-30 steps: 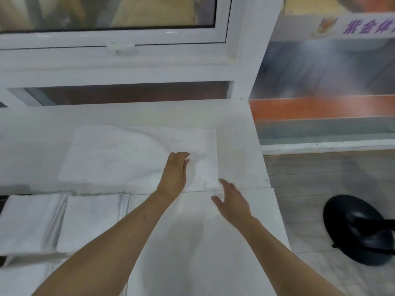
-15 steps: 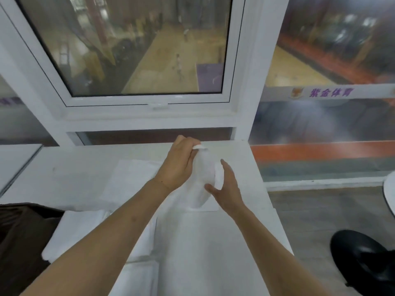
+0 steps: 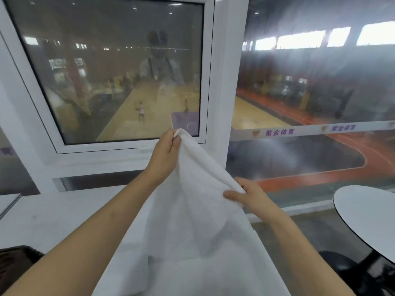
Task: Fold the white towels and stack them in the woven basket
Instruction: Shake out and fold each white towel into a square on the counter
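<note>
A white towel (image 3: pixel 192 210) hangs in the air in front of me, lifted off the white counter (image 3: pixel 53 214). My left hand (image 3: pixel 165 154) pinches its top corner, raised in front of the window. My right hand (image 3: pixel 250 195) grips the towel's right edge lower down, with the thumb on the near side. The towel's lower part drapes down onto the counter between my forearms. The woven basket and the folded towels are out of view.
A white-framed window (image 3: pixel 119 77) stands just beyond the counter. A round white table (image 3: pixel 367 218) on a black base (image 3: pixel 350 272) stands at the right. Something dark brown (image 3: pixel 15 261) lies at the lower left.
Both hands took hold of the towel that lay flat on the counter and lifted it up. My head tilted up, so the folded towels at the lower left dropped out of view.
</note>
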The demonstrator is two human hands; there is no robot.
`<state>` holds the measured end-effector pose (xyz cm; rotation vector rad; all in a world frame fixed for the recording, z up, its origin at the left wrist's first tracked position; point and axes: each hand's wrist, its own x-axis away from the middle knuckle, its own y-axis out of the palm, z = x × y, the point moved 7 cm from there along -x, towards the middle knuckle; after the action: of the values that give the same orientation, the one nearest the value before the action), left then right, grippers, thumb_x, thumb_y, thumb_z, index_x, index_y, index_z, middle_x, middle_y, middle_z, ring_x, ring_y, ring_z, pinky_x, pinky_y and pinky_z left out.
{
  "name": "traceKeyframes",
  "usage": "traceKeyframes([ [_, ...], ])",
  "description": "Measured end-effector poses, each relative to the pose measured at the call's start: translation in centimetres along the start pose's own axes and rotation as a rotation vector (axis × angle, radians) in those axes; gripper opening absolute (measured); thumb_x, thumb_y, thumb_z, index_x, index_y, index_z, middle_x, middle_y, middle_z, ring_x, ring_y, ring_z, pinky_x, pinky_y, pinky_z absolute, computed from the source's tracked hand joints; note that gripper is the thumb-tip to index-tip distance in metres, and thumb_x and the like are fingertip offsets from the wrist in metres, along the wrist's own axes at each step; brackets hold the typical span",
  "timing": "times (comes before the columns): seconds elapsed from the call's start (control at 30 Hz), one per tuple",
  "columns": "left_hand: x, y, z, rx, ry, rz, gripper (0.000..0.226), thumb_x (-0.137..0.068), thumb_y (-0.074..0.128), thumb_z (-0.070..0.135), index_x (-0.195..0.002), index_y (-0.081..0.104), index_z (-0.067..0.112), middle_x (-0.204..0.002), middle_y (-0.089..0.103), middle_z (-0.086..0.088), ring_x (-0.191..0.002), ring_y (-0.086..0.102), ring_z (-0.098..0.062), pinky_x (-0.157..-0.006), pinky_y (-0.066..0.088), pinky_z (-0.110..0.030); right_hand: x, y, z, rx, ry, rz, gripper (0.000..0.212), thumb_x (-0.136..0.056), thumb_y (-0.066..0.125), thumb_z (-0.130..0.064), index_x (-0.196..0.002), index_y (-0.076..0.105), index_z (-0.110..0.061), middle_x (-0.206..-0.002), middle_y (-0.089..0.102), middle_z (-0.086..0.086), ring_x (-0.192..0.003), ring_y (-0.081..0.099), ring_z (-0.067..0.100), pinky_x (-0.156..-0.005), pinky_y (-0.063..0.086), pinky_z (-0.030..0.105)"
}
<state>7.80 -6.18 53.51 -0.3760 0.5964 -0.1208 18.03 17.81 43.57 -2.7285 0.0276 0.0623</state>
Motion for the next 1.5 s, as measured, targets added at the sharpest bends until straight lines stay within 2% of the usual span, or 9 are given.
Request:
traceKeyframes([
  [0.1,-0.4,-0.9,-1.2,0.033,-0.079,0.004,0.024,-0.109,0.036,0.023,-0.087,0.045,0.016,-0.085,0.047,0.007,-0.074,0.044,-0.008,-0.066,0.035,-0.028,-0.8,-2.8,-1.9,0.037,-0.03,0.123,0.028,-0.089,0.081,-0.026,-0.075,0.059,-0.016,-0.068,0.063,-0.01,-0.061,0.058,0.008,-0.058,0.042,0.02],
  [0.23,-2.0,-2.3,-3.6,-0.073,-0.145,0.025,0.027,-0.104,0.041,0.023,-0.089,0.056,0.005,-0.087,0.058,-0.008,-0.079,0.051,-0.016,-0.069,0.037,-0.034,-4.7,-4.4,-3.4,0.165,-0.06,0.21,0.026,-0.091,0.076,-0.022,-0.084,0.06,-0.002,-0.077,0.062,0.006,-0.067,0.055,0.014,-0.062,0.042,0.03],
  [0.4,-4.6,-4.3,-4.3,-0.034,-0.259,0.096,0.026,-0.101,0.048,0.022,-0.093,0.064,0.004,-0.085,0.06,-0.006,-0.078,0.05,-0.02,-0.07,0.036,-0.034,-8.7,-5.8,-7.3,0.259,-0.115,0.311,0.037,-0.093,0.07,-0.016,-0.063,0.049,-0.02,-0.062,0.049,-0.003,-0.058,0.041,0.011,-0.057,0.027,0.029],
  [0.63,-6.3,-5.9,0.7,0.095,-0.148,0.133,0.019,-0.102,0.053,0.02,-0.089,0.066,0.018,-0.075,0.06,0.008,-0.069,0.052,-0.009,-0.063,0.04,-0.026,-6.6,-9.6,-13.3,0.337,-0.248,0.494,0.018,-0.091,0.072,-0.022,-0.076,0.065,-0.027,-0.075,0.063,-0.01,-0.07,0.055,0.009,-0.063,0.039,0.031],
  [0.77,-4.3,-5.4,3.4,0.138,-0.072,0.13,0.022,-0.101,0.053,0.022,-0.082,0.065,0.017,-0.074,0.058,0.007,-0.069,0.049,-0.009,-0.066,0.039,-0.029,-2.9,-11.4,-14.3,0.339,-0.286,0.551,0.004,-0.091,0.075,-0.02,-0.087,0.074,-0.019,-0.082,0.069,-0.008,-0.072,0.058,0.003,-0.064,0.04,0.02],
  [0.87,-0.6,-4.4,3.9,0.114,-0.066,0.087,0.021,-0.099,0.053,0.026,-0.088,0.07,0.022,-0.083,0.068,0.009,-0.078,0.057,-0.011,-0.072,0.045,-0.032,0.3,-11.3,-12.3,0.284,-0.284,0.501,0.012,-0.089,0.078,-0.016,-0.082,0.073,-0.025,-0.082,0.07,-0.006,-0.072,0.057,0.003,-0.065,0.041,0.021],
  [1.03,10.2,-1.1,4.2,0.025,-0.114,-0.011,0.032,-0.103,0.052,0.016,-0.072,0.053,0.023,-0.066,0.051,0.012,-0.059,0.044,0.0,-0.058,0.037,-0.02,8.6,-8.8,-4.9,0.302,-0.19,0.361,0.017,-0.091,0.076,-0.014,-0.082,0.073,-0.027,-0.076,0.069,-0.012,-0.065,0.061,-0.005,-0.059,0.044,0.013],
  [1.2,24.4,3.4,0.5,-0.081,-0.198,-0.178,0.023,-0.105,0.053,0.022,-0.084,0.064,0.025,-0.083,0.066,0.016,-0.077,0.059,-0.003,-0.067,0.042,-0.015,17.9,-5.7,6.5,0.33,-0.069,0.207,0.013,-0.09,0.079,-0.015,-0.079,0.075,-0.021,-0.073,0.069,-0.008,-0.065,0.057,0.0,-0.063,0.043,0.027],
  [1.5,46.1,10.3,-3.8,-0.019,-0.515,-0.234,0.031,-0.105,0.053,0.02,-0.075,0.053,0.026,-0.067,0.052,0.01,-0.066,0.048,-0.006,-0.067,0.036,-0.03,31.8,-0.8,20.0,0.187,0.206,0.003,0.012,-0.092,0.075,-0.018,-0.082,0.08,-0.023,-0.085,0.077,-0.007,-0.077,0.068,0.008,-0.064,0.045,0.02],
])
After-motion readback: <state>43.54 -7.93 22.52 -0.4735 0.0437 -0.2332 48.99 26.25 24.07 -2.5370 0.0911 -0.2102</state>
